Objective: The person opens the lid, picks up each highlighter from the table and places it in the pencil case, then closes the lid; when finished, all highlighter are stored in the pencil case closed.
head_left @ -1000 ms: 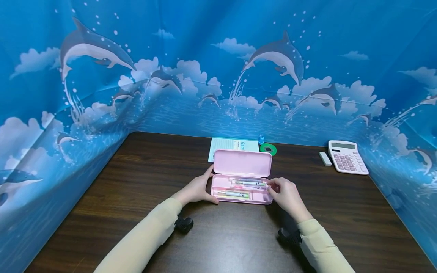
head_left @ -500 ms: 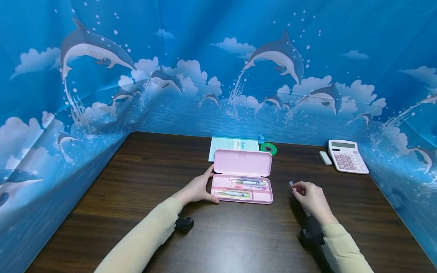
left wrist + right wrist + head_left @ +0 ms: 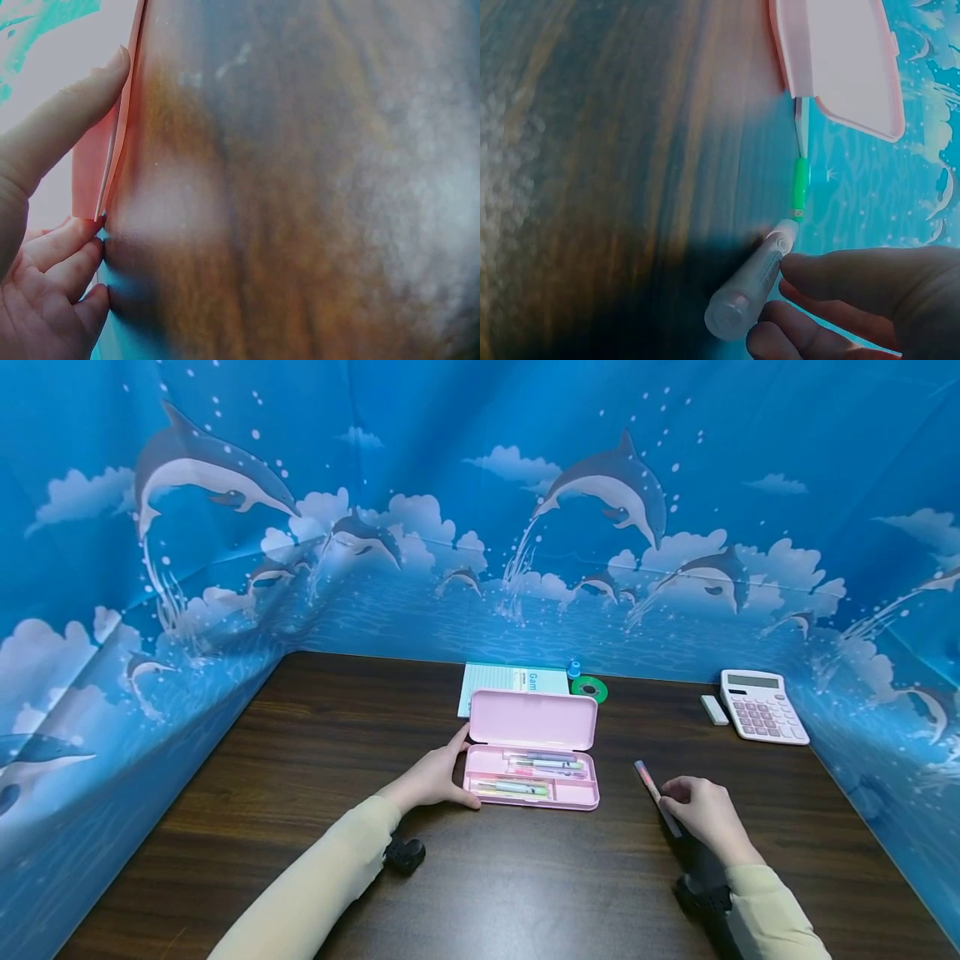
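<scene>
An opened pink pencil case (image 3: 576,792) lies mid-table with several pens (image 3: 517,787) in its two compartments. My left hand (image 3: 429,777) holds its left end, thumb at the front corner and fingers at the back. In the left wrist view the thumb (image 3: 67,124) lies against the case's pink wall (image 3: 91,176). Right of the case, a slim capped pen (image 3: 649,782) lies slanted on the table. Beside it is my right hand (image 3: 705,817), fingers loosely bent, with fingertips at the pen's edge. In the right wrist view the thumb tip is close against the pen's barrel (image 3: 751,281).
Behind the case are a light blue notebook (image 3: 487,681), a small blue bottle (image 3: 573,669) and a green tape roll (image 3: 581,685). A white eraser-like block (image 3: 715,710) and a calculator (image 3: 765,706) stand at the back right. A dolphin-print cloth (image 3: 420,610) surrounds the table (image 3: 360,718).
My right hand has carried the pen from the case's right side to the table, then drawn back slightly to the right while the pen stays put. The left hand has not moved.
</scene>
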Action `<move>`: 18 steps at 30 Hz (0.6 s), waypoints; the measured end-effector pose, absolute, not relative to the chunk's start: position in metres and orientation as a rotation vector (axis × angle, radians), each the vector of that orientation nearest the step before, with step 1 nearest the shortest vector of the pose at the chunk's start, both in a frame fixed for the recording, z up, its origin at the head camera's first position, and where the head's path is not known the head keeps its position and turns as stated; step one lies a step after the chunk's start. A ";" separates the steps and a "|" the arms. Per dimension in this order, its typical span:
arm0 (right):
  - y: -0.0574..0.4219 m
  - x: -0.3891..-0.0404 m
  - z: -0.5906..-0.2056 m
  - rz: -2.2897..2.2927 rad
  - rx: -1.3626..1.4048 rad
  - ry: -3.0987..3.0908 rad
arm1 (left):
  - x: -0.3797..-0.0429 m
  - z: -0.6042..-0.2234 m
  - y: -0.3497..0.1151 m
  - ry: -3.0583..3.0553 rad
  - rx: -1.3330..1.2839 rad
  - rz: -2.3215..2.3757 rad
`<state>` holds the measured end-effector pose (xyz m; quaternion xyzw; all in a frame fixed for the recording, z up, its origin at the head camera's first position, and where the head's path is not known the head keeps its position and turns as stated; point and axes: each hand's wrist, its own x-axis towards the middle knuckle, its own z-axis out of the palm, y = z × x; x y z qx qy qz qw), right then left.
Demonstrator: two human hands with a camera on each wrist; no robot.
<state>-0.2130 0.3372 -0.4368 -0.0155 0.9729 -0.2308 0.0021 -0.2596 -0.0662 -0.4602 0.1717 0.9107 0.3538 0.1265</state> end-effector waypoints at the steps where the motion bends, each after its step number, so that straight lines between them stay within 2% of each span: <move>1: 0.337 -0.213 -0.437 -0.721 -0.038 3.041 | -0.260 -0.461 -0.066 2.652 0.500 1.030; 18: 0.331 -0.215 -0.433 -0.689 0.032 2.949 | -0.258 -0.461 -0.067 2.655 0.500 1.030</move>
